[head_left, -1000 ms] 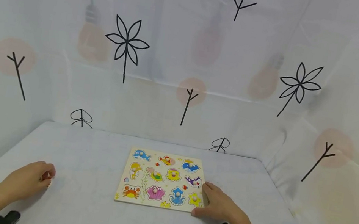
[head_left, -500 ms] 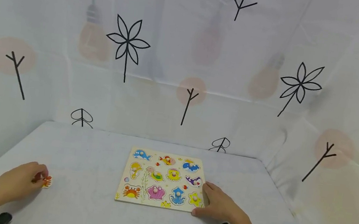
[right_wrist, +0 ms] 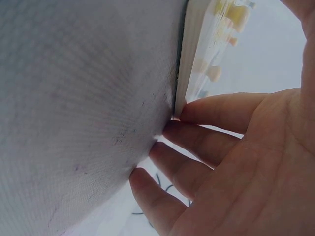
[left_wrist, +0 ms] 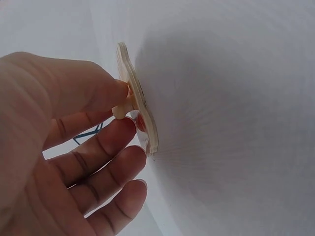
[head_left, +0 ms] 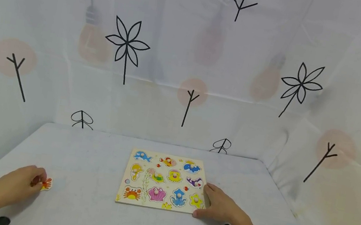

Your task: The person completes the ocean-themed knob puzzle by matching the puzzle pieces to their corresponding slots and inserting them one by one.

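In the head view, my left hand [head_left: 19, 183] is at the left, just over the white table. Its thumb and fingertips pinch the wooden knob [left_wrist: 123, 107] of a small crab puzzle piece [head_left: 47, 184], whose orange legs show past the fingers. Seen edge-on in the left wrist view, the piece [left_wrist: 140, 105] is thin pale wood. The wooden puzzle board [head_left: 163, 186] lies flat at mid-table, with sea animals on it; its crab spot [head_left: 132, 193] shows no knob. My right hand [head_left: 220, 206] rests with extended fingers against the board's right edge, thumb at the near corner.
The white table [head_left: 83, 214] ends at a pale cloth backdrop [head_left: 159, 113] printed with flowers and twigs. Cloth walls also stand at both sides. Several knobs [right_wrist: 214, 73] stick up from the board in the right wrist view.
My left hand has shifted slightly left and turned, so the crab piece's printed face shows more beside the fingers. The right hand and the board have stayed put.
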Demonstrator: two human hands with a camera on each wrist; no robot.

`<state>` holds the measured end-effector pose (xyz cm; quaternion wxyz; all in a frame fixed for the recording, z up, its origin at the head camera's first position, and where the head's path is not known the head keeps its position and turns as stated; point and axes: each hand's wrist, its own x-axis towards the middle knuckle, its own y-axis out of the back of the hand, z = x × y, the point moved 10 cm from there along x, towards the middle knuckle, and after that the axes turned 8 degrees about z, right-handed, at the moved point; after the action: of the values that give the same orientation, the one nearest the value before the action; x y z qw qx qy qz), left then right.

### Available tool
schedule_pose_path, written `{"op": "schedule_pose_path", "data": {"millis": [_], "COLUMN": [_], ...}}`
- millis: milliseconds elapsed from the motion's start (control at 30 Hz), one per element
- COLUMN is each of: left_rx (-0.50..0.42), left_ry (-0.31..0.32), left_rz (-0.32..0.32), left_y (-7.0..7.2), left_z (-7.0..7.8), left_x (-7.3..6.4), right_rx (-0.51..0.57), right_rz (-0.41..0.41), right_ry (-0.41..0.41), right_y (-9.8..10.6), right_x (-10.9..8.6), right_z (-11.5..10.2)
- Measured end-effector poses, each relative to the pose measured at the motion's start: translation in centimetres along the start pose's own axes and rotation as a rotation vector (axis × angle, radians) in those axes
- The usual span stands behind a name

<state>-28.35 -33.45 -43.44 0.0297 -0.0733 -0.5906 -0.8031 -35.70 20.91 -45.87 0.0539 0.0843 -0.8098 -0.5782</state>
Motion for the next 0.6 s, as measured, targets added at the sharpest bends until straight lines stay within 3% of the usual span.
{"op": "schedule_pose_path", "data": {"millis": [267,600], "left_rx": [0.011,0.026], "left_ry": [0.028,-0.002], "left_rz": [-0.004,0.02], "left_y": [-0.03,0.31], "left_z": [-0.04,0.76], "left_x": [-0.06,-0.06], "right_rx": [0.0,0.006], "right_rz": [-0.003,-0.017], "right_ry": [-0.007,-0.021], "right_y": [0.22,0.11], "right_x": [-0.05,-0.15], "right_z": [-0.07,-0.05]}}
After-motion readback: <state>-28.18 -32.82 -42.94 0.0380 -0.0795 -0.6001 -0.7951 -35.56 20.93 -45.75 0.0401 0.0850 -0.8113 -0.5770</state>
